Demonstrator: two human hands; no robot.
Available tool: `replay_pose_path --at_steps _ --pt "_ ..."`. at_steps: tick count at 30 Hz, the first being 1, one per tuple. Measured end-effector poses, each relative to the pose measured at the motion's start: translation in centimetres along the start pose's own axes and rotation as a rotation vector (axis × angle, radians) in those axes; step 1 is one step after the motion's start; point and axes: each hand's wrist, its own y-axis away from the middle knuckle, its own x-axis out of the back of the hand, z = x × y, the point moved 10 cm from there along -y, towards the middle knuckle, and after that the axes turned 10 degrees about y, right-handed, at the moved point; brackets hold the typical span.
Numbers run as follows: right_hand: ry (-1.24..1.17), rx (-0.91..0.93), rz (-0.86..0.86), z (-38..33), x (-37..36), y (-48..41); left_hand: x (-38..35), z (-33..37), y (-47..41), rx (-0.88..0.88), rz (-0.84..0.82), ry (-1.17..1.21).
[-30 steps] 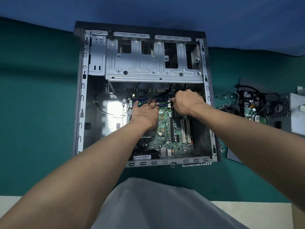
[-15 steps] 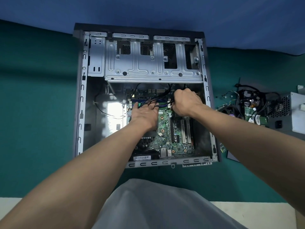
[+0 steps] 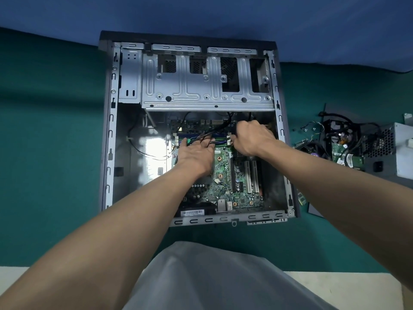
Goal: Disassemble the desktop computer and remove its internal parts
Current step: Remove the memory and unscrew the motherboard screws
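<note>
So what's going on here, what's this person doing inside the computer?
A person is leaning over an open desktop case that lies on its side. Both hands are at the memory slots on the motherboard, which sits in the case. The left hand rests there with fingers extended among the black cables. The right hand is curled at the slots' right end; what it grips is hidden. A power supply lies outside, to the right.

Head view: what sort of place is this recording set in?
Probably a makeshift computer teardown station, not a fitted workshop. An opened computer case lies flat on a green cloth, a blue cloth lies beyond it, and a removed power supply with loose cables sits to the right.
</note>
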Motion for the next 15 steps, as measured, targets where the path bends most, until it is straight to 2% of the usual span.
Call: replay_pose_path --at_steps 4,10,15 --pt "0.056 -0.029 0.032 0.17 0.41 0.08 0.03 0.01 -0.01 -0.005 0.006 0.014" --pt "-0.021 -0.030 -0.045 0.38 0.06 -0.11 0.04 0.12 0.04 -0.016 0.010 0.023" --pt "0.012 -0.039 -0.001 0.44 0.25 0.23 0.01 -0.01 -0.04 -0.016 0.017 0.020"
